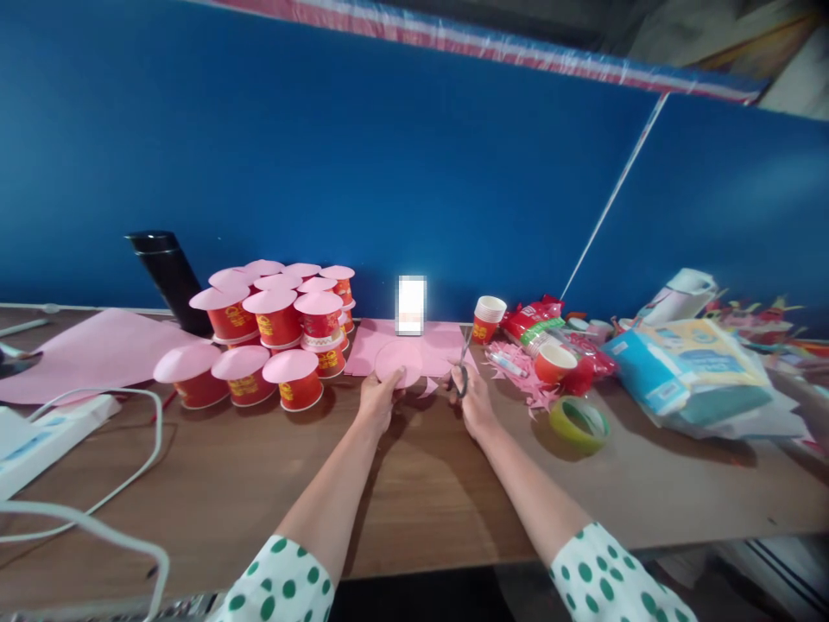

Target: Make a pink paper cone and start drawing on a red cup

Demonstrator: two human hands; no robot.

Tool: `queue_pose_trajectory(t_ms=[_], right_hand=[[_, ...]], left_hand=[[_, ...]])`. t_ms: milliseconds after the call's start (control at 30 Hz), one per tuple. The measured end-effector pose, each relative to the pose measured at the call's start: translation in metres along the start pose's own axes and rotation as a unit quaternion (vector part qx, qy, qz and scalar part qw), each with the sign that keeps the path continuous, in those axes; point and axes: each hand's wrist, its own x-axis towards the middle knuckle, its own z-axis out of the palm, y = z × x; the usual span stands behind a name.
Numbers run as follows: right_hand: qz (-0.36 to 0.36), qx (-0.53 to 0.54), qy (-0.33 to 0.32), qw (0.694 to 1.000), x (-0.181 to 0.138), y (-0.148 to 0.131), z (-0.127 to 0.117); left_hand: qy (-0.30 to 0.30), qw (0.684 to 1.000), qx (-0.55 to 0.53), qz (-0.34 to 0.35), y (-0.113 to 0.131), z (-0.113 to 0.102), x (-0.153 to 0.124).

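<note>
My left hand pinches the lower edge of a pink paper circle, holding it just above the wooden table. My right hand grips a pair of scissors, blades pointing up and away, just right of the circle. A pink paper sheet lies flat behind both hands. To the left stands a group of several upside-down red paper cups topped with pink paper discs.
A small stack of red cups, pink paper scraps, a green tape roll and packets lie right. A black flask, big pink sheet, white power strip with cables sit left. Blue wall behind.
</note>
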Motion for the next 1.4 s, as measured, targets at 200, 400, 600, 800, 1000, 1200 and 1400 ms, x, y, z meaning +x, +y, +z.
queue_pose_trajectory(t_ms=[200, 400, 600, 800, 1000, 1200, 1400], right_hand=[[0.034, -0.027, 0.036, 0.998, 0.006, 0.011, -0.004], [-0.065, -0.132, 0.002, 0.989, 0.005, 0.013, -0.005], [-0.100, -0.165, -0.005, 0.981, 0.004, 0.009, -0.003], [-0.100, -0.172, -0.016, 0.980, 0.008, 0.015, -0.003], [-0.093, -0.138, -0.019, 0.986, 0.012, 0.021, -0.002], [-0.079, -0.133, -0.008, 0.988, 0.013, 0.021, -0.005], [-0.035, -0.096, -0.053, 0.993, 0.008, 0.018, -0.004]], left_hand=[[-0.005, 1.000, 0.005, 0.015, -0.006, -0.003, 0.003], [-0.010, 1.000, 0.004, 0.009, -0.008, -0.004, 0.004], [-0.008, 1.000, 0.011, -0.003, -0.006, -0.001, 0.002], [-0.011, 1.000, -0.005, 0.009, -0.005, 0.000, 0.001], [-0.018, 1.000, 0.013, 0.017, -0.009, -0.003, 0.003], [-0.018, 0.998, 0.029, 0.048, -0.013, -0.005, 0.006], [-0.037, 0.997, 0.030, 0.057, -0.012, -0.004, 0.002]])
